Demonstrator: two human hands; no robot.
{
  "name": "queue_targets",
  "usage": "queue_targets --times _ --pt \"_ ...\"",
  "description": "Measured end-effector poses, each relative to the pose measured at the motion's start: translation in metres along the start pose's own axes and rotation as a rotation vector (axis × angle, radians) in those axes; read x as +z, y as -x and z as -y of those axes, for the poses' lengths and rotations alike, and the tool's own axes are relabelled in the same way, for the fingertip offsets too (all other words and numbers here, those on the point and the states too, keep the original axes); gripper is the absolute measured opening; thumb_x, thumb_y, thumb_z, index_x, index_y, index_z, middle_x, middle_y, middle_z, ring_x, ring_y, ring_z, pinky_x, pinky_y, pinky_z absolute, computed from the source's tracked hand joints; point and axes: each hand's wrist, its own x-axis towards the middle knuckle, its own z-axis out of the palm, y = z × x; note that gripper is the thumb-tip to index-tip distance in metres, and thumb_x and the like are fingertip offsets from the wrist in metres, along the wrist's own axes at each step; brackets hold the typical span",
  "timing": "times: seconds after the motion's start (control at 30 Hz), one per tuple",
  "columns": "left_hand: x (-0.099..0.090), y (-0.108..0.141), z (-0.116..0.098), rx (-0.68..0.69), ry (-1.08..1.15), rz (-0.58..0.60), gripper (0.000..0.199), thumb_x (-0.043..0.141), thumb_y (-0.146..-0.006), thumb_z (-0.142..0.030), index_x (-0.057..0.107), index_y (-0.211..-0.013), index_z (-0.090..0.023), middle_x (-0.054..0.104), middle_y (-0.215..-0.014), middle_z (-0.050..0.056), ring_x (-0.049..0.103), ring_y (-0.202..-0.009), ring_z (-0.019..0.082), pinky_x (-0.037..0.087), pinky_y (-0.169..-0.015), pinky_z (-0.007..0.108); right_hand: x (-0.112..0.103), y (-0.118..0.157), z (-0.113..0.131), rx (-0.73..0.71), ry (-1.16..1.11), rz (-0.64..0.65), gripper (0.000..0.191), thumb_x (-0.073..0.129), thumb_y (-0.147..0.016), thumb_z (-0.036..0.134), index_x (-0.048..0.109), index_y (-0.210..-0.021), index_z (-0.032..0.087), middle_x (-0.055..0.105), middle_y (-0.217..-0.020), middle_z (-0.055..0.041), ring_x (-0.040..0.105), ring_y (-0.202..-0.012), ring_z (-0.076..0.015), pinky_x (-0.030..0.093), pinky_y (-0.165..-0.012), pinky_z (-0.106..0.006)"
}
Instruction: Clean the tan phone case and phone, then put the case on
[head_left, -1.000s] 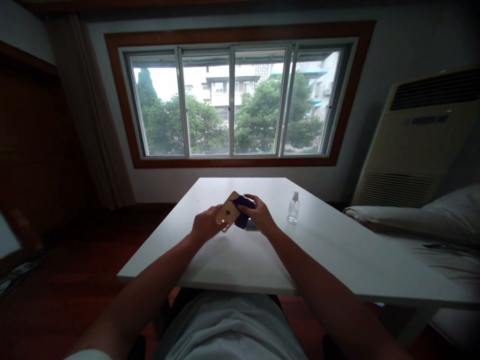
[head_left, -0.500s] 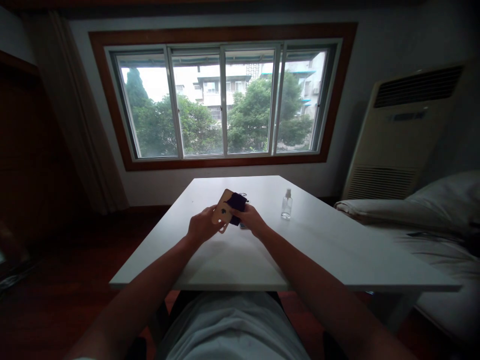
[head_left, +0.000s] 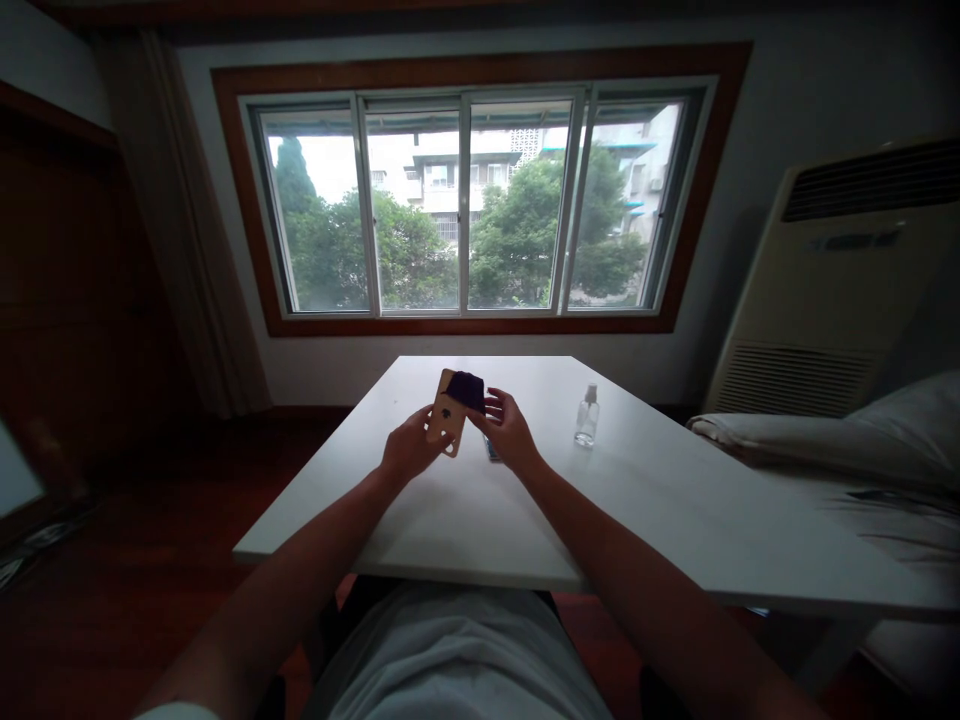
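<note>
left hand (head_left: 409, 446): clasped on lower end of phone case (head_left: 441, 424), above table (head_left: 442, 545). right hand (head_left: 513, 432): half-open at edge of dark cloth (head_left: 466, 389) over case's upper end — pinch unclear. apparent step: cloth stroke; next move needs steady left grip.

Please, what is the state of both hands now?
Left hand: closed, holding the tan phone case.
Right hand: loosely closed, holding the dark cloth.

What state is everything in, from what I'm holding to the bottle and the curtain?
Phone case: held in the left hand, partly covered
Dark cloth: over the case's upper part, right hand at its edge
Spray bottle: upright on the table
Flat object: mostly hidden behind the right hand
Curtain: drawn aside, left of the window
</note>
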Motion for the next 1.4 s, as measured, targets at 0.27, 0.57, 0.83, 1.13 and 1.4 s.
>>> queue_targets --times 0.27,0.57,0.83,1.13,1.4 --pt "0.001 0.0 0.0 -0.027 0.064 0.017 0.054 0.072 -0.088 -0.044 0.054 -0.136 -0.026 0.073 -0.114 0.007 0.072 -0.085 0.021 0.052 -0.067 0.029 0.004 0.008 0.008 -0.159 0.04 0.019 0.057 0.075 -0.084 0.052 0.058 -0.13 0.025 0.069 -0.121 -0.01 0.067 -0.113 -0.0255 0.056 -0.096 -0.043" --pt "0.006 -0.001 0.004 0.005 0.22 0.211 0.056 0.069 -0.091 -0.042 0.048 -0.14 -0.025 0.072 -0.115 0.007 0.073 -0.087 0.021 0.055 -0.067 0.029 0.003 0.005 0.013 0.015 -0.199 0.024 0.055 0.053 -0.093 0.068 0.071 -0.106 0.018 0.075 -0.097 -0.0102 0.073 -0.086 -0.0229 0.059 -0.073 -0.036" --pt "0.007 -0.001 0.002 0.037 0.134 0.232 0.061 0.075 -0.084 -0.036 0.05 -0.14 -0.029 0.071 -0.117 0.005 0.071 -0.089 0.022 0.053 -0.069 0.03 -0.001 0.008 0.02 -0.105 0.0 -0.193 0.055 0.058 -0.091 0.064 0.066 -0.122 0.02 0.073 -0.104 -0.008 0.069 -0.081 -0.0204 0.057 -0.068 -0.032" --pt "0.004 0.001 0.001 0.113 -0.01 0.096 0.058 0.073 -0.084 -0.032 0.052 -0.137 -0.029 0.068 -0.12 0.004 0.067 -0.099 0.022 0.05 -0.075 0.031 0.003 0.011 0.022 -0.027 0.143 -0.158 0.053 0.054 -0.092 0.065 0.07 -0.114 0.02 0.075 -0.099 -0.0081 0.072 -0.086 -0.0235 0.06 -0.073 -0.034" --pt "0.005 0.0 0.009 0.054 -0.036 0.083 0.055 0.074 -0.084 -0.033 0.054 -0.135 -0.028 0.069 -0.12 0.004 0.067 -0.099 0.022 0.05 -0.077 0.031 0.008 0.012 0.014 0.084 0.158 0.0 0.052 0.05 -0.095 0.067 0.067 -0.108 0.02 0.073 -0.086 -0.0044 0.071 -0.074 -0.0194 0.06 -0.063 -0.029"
